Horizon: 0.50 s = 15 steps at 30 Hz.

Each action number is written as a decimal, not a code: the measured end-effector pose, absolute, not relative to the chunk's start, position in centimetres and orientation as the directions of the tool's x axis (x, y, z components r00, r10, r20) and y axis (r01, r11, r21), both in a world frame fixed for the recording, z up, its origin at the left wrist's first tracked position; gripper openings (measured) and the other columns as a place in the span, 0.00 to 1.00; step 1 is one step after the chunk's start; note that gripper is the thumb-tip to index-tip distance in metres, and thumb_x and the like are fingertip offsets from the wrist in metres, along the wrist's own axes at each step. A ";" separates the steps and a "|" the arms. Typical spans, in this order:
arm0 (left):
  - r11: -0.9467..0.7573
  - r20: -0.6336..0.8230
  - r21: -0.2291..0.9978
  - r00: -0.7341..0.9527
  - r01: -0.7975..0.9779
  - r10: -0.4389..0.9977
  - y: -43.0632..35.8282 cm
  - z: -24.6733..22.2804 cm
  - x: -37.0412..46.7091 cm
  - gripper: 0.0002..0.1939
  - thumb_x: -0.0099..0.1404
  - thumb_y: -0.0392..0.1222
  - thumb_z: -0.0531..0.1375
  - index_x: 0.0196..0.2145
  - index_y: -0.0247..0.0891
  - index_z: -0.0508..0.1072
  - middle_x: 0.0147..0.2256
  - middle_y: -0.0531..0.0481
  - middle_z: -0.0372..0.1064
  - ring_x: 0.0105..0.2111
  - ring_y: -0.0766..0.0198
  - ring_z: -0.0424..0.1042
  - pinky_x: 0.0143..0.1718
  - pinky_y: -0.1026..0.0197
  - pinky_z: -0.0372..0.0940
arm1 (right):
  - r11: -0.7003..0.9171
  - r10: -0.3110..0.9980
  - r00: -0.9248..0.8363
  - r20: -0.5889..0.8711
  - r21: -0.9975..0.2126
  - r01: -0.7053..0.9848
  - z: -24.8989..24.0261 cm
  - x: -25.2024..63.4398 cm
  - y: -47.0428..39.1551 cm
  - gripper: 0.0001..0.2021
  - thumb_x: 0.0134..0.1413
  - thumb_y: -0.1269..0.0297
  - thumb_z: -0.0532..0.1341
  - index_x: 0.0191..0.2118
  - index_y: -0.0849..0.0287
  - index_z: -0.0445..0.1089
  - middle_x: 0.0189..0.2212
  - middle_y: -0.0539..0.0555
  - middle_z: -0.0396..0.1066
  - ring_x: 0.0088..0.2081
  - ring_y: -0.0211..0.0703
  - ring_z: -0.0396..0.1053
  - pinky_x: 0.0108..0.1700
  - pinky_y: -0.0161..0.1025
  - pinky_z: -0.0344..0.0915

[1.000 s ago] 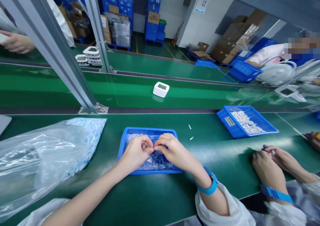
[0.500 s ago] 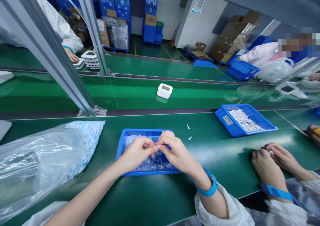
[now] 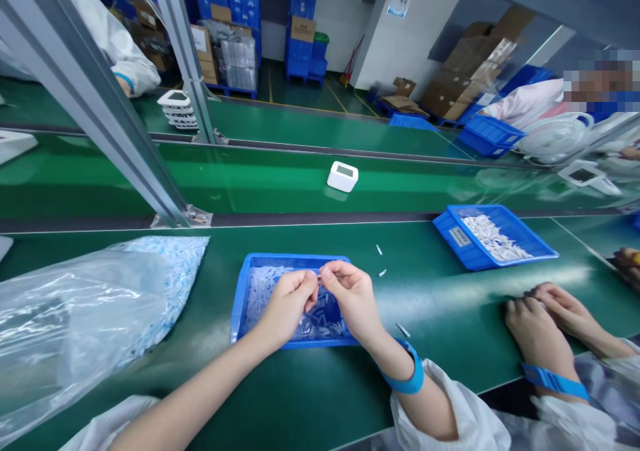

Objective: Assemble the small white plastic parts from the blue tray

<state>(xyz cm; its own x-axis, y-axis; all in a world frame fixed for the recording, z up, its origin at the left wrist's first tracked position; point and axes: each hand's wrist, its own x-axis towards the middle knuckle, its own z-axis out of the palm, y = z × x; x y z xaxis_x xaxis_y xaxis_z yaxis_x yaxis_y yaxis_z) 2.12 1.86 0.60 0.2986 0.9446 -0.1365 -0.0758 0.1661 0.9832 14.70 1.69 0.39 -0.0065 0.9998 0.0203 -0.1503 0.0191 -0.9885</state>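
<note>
Over a blue tray [image 3: 237, 304] of small white and clear pieces, my left hand [image 3: 290, 301] and my right hand [image 3: 351, 298] meet at the fingertips. Both are pinched closed. Whatever lies between the fingertips is too small to name. A blue band [image 3: 411, 371] circles my right wrist. To the right of the tray, thin white pieces [image 3: 383, 273] lie on the green table [image 3: 300, 398], one of them close to my right forearm.
A clear bag [image 3: 115, 298] of small pieces lies at left. Behind are a metal post [image 3: 115, 104] and a white device [image 3: 343, 176] on the green belt [image 3: 260, 178]. At right stand a blue bin [image 3: 463, 248] and a co-worker's hands [image 3: 540, 324].
My hands have moved slightly up and right, fingertips still together. A thin white piece now shows beside my right forearm. The white device has shifted right along the belt.
</note>
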 end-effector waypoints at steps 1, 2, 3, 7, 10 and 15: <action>0.164 -0.134 0.983 0.298 -0.079 0.945 1.8 0.6 2.0 0.26 0.60 0.62 0.51 0.16 0.39 0.59 0.14 0.57 0.52 0.17 0.70 0.52 0.22 0.64 0.50 | 0.029 0.999 -0.017 0.032 -0.989 -0.148 0.3 14.7 1.7 0.12 0.49 0.56 0.67 0.26 0.58 0.68 0.24 0.48 0.68 0.27 0.36 0.64 0.34 0.36 0.63; 0.162 -0.130 0.983 0.299 -0.084 0.945 1.7 0.7 2.0 0.26 0.60 0.62 0.51 0.16 0.39 0.59 0.14 0.57 0.51 0.17 0.70 0.52 0.22 0.64 0.50 | 0.041 0.999 -0.027 0.046 -0.988 -0.150 0.2 14.8 1.7 0.14 0.51 0.55 0.65 0.25 0.58 0.66 0.23 0.47 0.66 0.26 0.36 0.63 0.33 0.35 0.62; 0.158 -0.124 0.983 0.300 -0.090 0.946 1.7 0.7 1.9 0.26 0.60 0.62 0.51 0.16 0.40 0.59 0.14 0.57 0.51 0.17 0.69 0.51 0.22 0.64 0.50 | 0.049 0.998 -0.041 0.057 -0.986 -0.159 0.2 14.8 1.8 0.15 0.53 0.54 0.64 0.24 0.57 0.64 0.22 0.47 0.65 0.26 0.36 0.61 0.32 0.35 0.61; 0.125 -0.094 0.988 0.276 -0.096 0.957 1.7 0.7 1.8 0.25 0.62 0.61 0.50 0.17 0.39 0.59 0.16 0.56 0.53 0.19 0.69 0.52 0.23 0.64 0.51 | 0.017 0.985 -0.164 0.056 -0.974 -0.226 0.0 15.0 1.7 0.17 0.56 0.53 0.62 0.25 0.57 0.58 0.20 0.45 0.60 0.24 0.35 0.58 0.30 0.34 0.57; 0.101 -0.082 0.993 0.269 -0.059 0.960 1.7 0.6 1.7 0.25 0.63 0.60 0.50 0.18 0.39 0.59 0.18 0.56 0.54 0.20 0.68 0.53 0.23 0.64 0.51 | -0.007 0.976 -0.215 0.044 -0.972 -0.233 -0.1 15.0 1.6 0.17 0.56 0.54 0.62 0.26 0.56 0.58 0.20 0.44 0.59 0.24 0.35 0.57 0.29 0.34 0.55; 0.079 -0.070 0.997 0.286 -0.020 0.956 1.6 0.6 1.6 0.23 0.64 0.56 0.49 0.18 0.39 0.59 0.17 0.56 0.52 0.20 0.68 0.53 0.23 0.64 0.50 | -0.006 0.979 -0.196 0.050 -0.962 -0.271 -0.2 15.1 1.6 0.16 0.56 0.55 0.63 0.25 0.56 0.57 0.20 0.44 0.59 0.24 0.35 0.57 0.30 0.34 0.54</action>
<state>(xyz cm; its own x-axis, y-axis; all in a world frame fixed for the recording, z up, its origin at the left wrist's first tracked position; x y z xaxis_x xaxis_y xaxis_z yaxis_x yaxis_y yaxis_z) 1.61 1.64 0.58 0.2861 0.9556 -0.0703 -0.0197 0.0792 0.9967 15.10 1.57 -0.18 -0.1959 0.9794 0.0496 -0.2715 -0.0055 -0.9624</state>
